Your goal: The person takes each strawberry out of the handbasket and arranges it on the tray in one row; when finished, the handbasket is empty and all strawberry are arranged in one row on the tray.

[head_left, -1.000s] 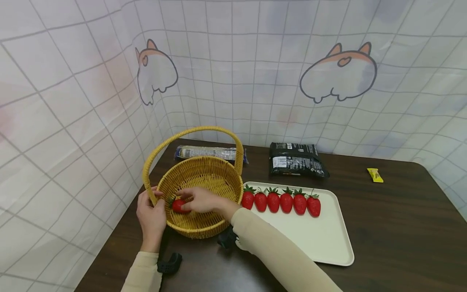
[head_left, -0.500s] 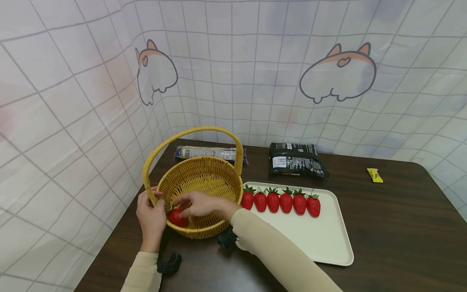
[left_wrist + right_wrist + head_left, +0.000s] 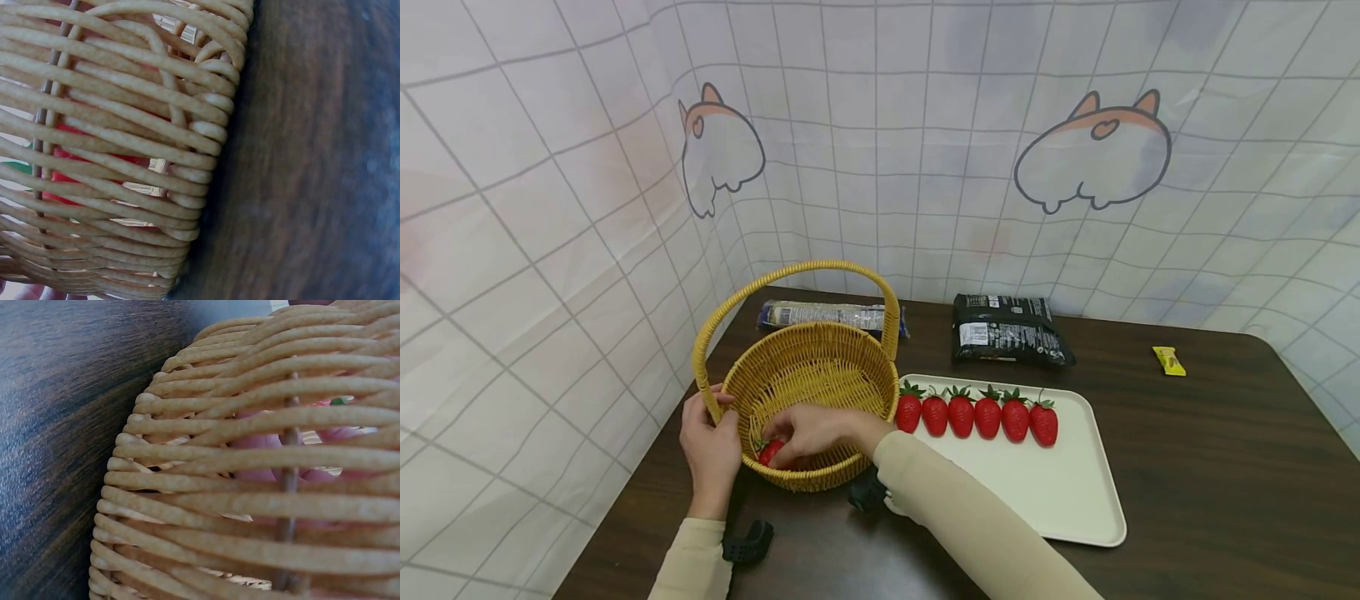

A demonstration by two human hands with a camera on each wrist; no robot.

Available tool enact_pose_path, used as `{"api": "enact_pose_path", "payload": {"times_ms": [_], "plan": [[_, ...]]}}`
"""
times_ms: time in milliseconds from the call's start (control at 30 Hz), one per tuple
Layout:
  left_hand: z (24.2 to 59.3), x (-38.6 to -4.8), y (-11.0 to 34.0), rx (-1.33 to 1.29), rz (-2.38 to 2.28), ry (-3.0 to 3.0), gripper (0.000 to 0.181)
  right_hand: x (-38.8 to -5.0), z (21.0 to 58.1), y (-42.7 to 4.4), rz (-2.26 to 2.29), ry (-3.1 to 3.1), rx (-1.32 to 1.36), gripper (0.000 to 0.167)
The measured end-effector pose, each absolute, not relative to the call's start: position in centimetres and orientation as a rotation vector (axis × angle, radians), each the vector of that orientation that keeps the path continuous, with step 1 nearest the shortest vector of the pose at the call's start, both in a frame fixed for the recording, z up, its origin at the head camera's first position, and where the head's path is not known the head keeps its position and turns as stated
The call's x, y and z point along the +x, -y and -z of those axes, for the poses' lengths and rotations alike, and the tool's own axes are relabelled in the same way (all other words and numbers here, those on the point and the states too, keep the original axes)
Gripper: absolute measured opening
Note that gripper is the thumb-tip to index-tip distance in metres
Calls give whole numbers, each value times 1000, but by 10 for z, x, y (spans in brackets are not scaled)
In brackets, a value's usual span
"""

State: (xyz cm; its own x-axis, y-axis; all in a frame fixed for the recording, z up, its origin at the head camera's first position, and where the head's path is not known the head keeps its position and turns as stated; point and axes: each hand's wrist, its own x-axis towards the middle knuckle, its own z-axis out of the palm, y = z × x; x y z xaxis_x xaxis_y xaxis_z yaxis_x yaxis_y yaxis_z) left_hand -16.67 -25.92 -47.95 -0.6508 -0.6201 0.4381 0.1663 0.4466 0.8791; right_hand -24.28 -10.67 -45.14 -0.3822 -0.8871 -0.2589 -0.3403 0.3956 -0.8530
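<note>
A yellow wicker basket (image 3: 827,379) with a tall arched handle stands at the left of the table. My left hand (image 3: 711,450) grips its left side, where the handle meets the rim. Inside the basket, low at the front left, my right hand (image 3: 816,429) holds a red strawberry (image 3: 770,452) with green leaves, partly hidden by the fingers. Through the woven wall (image 3: 125,100) in the left wrist view, red patches of the strawberry (image 3: 72,147) show. Parts of the right hand (image 3: 256,456) appear behind the weave in the right wrist view.
A white tray (image 3: 1060,492) right of the basket bears a row of several strawberries (image 3: 988,417). Behind them lie a black packet (image 3: 1011,329) and a long clear-and-blue packet (image 3: 835,314). A small yellow wrapper (image 3: 1169,361) lies far right. Patterned cloth (image 3: 925,167) hangs behind the dark table.
My right hand has shifted slightly toward the basket's front with the strawberry, which now lies lower against the front wall. The left hand and the basket have stayed put.
</note>
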Motion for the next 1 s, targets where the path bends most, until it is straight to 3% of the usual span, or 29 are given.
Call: {"api": "enact_pose_path", "payload": {"times_ms": [233, 467, 733, 1000], "plan": [[479, -168, 260, 387, 1274, 1924, 15, -240, 448, 107, 863, -2022, -1115, 36], [481, -168, 261, 387, 1263, 1933, 15, -231, 441, 103, 1019, -2101, -1052, 20], [482, -169, 261, 386, 1270, 1932, 15, -220, 433, 91, 1087, -2178, -1133, 30], [483, -169, 262, 381, 1266, 1922, 16, -230, 427, 58, 1349, -1883, -889, 42]]}}
